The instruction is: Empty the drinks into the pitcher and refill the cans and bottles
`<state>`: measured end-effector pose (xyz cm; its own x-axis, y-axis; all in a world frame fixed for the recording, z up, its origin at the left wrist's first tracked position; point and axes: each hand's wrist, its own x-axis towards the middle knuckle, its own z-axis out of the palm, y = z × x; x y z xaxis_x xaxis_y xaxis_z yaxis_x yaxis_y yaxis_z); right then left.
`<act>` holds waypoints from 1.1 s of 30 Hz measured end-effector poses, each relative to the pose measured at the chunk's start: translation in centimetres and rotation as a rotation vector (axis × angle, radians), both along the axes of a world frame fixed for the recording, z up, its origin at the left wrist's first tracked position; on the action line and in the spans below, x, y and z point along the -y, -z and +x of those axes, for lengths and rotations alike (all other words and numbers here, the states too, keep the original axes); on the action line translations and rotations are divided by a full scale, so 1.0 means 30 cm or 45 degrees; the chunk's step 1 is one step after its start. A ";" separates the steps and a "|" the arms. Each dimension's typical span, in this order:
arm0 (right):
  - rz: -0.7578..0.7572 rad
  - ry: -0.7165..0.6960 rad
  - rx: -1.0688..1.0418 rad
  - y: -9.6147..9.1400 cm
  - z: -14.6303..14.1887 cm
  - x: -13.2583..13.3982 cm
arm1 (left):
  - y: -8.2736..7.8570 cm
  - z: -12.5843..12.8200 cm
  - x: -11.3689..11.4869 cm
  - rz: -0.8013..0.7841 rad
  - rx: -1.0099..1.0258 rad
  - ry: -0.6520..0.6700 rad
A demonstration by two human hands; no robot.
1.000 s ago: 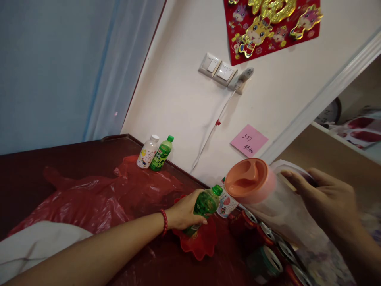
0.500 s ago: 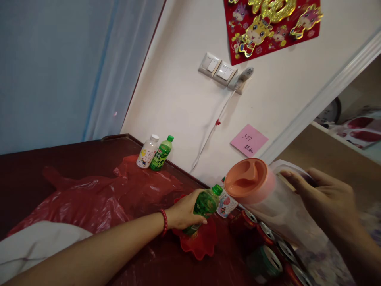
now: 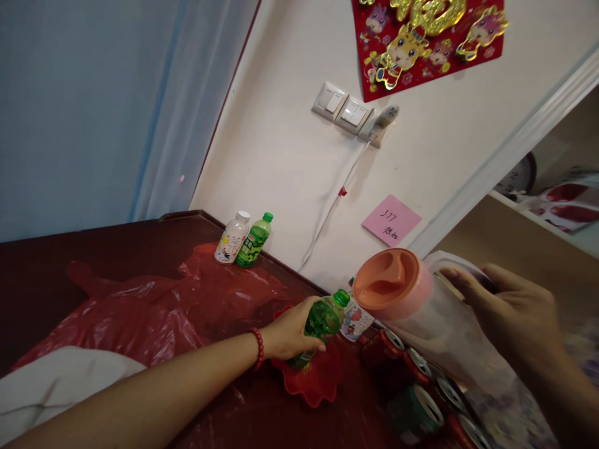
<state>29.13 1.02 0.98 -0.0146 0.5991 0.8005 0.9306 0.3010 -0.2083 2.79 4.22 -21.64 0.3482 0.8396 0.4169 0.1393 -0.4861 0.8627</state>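
My left hand (image 3: 292, 337), with a red bead bracelet on the wrist, is wrapped round a green plastic bottle (image 3: 325, 318). The bottle leans to the right above a red scalloped dish (image 3: 316, 380); whether its base touches the dish is hidden. On the right, my right hand (image 3: 519, 318) grips the handle of a translucent pitcher (image 3: 449, 324) with an orange lid (image 3: 388, 280). The pitcher is tilted, its lid toward the bottle's green cap. Behind the lid, a white printed bottle (image 3: 356, 321) is partly covered.
Several opened drink cans (image 3: 423, 405) stand below the pitcher. A white-capped bottle (image 3: 231, 237) and another green bottle (image 3: 255, 240) are by the wall. A crumpled red plastic bag (image 3: 163, 312) covers the table's left part. A white cable (image 3: 322, 224) hangs from the socket.
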 end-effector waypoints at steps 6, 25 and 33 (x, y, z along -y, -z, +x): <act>-0.011 0.034 0.001 -0.005 0.002 -0.007 | -0.001 0.001 -0.001 0.003 -0.005 -0.003; 0.005 0.034 0.031 -0.013 0.002 0.001 | -0.003 0.002 0.004 -0.022 -0.005 -0.005; 0.010 0.047 0.020 -0.014 -0.004 -0.001 | -0.001 0.002 0.003 -0.019 -0.004 -0.004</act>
<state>28.99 1.03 1.40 -0.0056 0.5929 0.8052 0.9443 0.2682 -0.1909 2.86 4.13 -21.63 0.3468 0.8468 0.4033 0.1432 -0.4727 0.8695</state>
